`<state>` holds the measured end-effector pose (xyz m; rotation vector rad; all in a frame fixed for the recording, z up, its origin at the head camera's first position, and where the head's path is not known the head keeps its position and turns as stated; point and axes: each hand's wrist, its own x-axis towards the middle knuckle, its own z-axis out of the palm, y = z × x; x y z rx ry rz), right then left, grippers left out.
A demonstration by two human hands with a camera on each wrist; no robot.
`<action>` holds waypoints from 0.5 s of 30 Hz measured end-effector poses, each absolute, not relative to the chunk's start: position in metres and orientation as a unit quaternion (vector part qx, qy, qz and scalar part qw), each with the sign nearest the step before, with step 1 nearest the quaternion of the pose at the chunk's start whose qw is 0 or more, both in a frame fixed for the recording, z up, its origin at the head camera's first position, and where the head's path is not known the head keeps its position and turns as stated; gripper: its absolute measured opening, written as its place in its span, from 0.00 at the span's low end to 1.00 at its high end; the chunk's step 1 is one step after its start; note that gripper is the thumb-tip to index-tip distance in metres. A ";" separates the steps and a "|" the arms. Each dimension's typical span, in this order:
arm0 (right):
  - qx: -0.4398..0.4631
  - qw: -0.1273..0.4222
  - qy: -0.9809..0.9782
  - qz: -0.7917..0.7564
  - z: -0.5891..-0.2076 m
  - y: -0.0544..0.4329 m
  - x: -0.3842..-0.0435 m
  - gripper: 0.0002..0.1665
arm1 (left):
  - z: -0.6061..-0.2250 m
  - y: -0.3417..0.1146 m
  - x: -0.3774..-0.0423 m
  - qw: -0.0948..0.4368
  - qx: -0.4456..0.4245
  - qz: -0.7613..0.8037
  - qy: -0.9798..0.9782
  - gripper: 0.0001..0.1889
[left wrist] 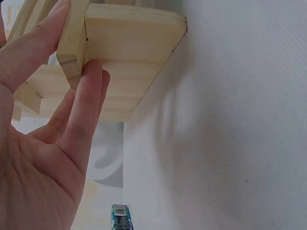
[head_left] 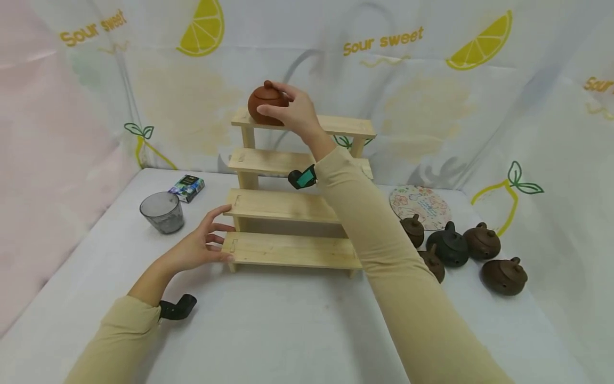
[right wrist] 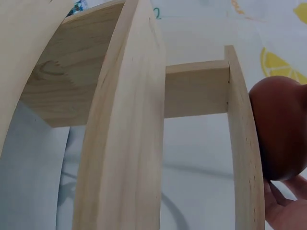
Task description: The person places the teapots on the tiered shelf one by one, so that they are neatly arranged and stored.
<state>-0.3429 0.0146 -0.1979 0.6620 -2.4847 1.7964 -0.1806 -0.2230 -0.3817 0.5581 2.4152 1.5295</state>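
A four-step wooden display stand (head_left: 292,250) stands on the white-covered table. On the left end of its top step sits a reddish-brown clay teapot (head_left: 261,106), its lid on. My right hand (head_left: 299,114) holds this teapot from the right, thumb at the front and fingers by the lid knob. In the right wrist view, the teapot (right wrist: 280,127) rests against the top board, with fingertips at its side. Low on the stand's left side, my left hand (head_left: 199,246) grips the end of a step. The left wrist view shows the board (left wrist: 74,43) between thumb and fingers.
Several dark clay teapots (head_left: 503,276) cluster at the right, partly behind my right sleeve. Behind them lies a round patterned mat (head_left: 422,205). Left of the stand are a grey glass cup (head_left: 163,213) and a small colourful box (head_left: 187,188). A printed curtain (head_left: 307,32) hangs behind.
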 end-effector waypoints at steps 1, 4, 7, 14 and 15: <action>0.210 0.003 -0.793 0.572 -0.199 0.015 -0.343 0.41 | -0.382 -0.223 -0.181 0.113 0.192 0.520 0.825 0.56; 0.211 0.005 -0.799 0.563 -0.201 0.017 -0.344 0.43 | -0.383 -0.222 -0.183 0.111 0.192 0.516 0.827 0.56; 0.209 0.005 -0.802 0.559 -0.203 0.021 -0.343 0.45 | -0.383 -0.221 -0.184 0.111 0.191 0.514 0.829 0.56; 0.219 0.023 -0.792 0.569 -0.208 0.033 -0.330 0.44 | -0.383 -0.222 -0.183 0.116 0.181 0.512 0.832 0.56; 0.222 0.027 -0.792 0.568 -0.209 0.035 -0.327 0.43 | -0.383 -0.223 -0.182 0.116 0.179 0.511 0.833 0.56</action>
